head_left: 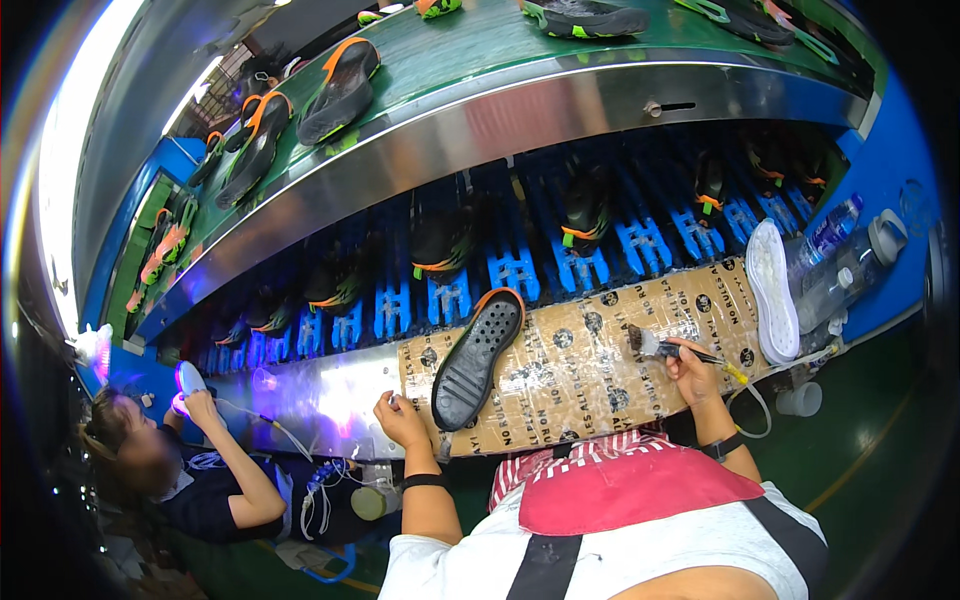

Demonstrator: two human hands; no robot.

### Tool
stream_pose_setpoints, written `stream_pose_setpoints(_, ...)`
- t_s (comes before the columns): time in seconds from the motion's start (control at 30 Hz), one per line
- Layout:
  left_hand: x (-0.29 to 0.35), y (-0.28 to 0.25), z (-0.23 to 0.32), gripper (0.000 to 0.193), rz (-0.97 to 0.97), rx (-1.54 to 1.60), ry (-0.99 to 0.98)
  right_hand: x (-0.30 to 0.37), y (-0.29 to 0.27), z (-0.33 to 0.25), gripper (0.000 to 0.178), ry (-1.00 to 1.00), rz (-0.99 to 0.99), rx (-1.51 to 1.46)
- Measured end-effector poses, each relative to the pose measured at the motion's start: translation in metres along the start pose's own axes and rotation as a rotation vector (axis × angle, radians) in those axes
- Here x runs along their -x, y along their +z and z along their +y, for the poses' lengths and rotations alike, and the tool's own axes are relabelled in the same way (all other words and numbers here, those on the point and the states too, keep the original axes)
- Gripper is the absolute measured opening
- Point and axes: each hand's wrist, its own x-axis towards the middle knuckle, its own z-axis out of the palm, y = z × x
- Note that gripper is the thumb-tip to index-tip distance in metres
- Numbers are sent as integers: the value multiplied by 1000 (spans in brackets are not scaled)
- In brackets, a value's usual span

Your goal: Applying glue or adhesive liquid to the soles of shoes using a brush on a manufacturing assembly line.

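My right hand (692, 372) is closed round the dark handle of a glue brush (648, 345), its bristles pointing left above the cardboard. A thin pale tube runs from the handle's end. My left hand (402, 418) is at the near left edge of the cardboard, thumb and fingers pinched together; a small pale bit shows at the fingertips, too small to name. Just right of it lies a black shoe sole (478, 360) with an orange rim, its holed and ridged side up. A white sole (772, 292) lies at the cardboard's right end, apart from my right hand.
Printed cardboard (560, 375) covers the bench. Behind it, blue holders (512, 275) carry dark shoes under a metal-edged green conveyor (460, 70) with more soles. Plastic bottles (850, 255) crowd the right corner. At left, a co-worker (220, 470) holds a lit sole.
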Motion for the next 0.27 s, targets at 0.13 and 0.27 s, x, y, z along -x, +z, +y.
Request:
stream_pose_setpoints(0.13, -1, 3, -2, 17, 7, 23, 4, 0, -1, 1, 34, 4, 3, -9)
stream_pose_setpoints(0.27, -2, 3, -4, 20, 7, -3, 1, 0, -3, 2, 35, -3, 4, -11)
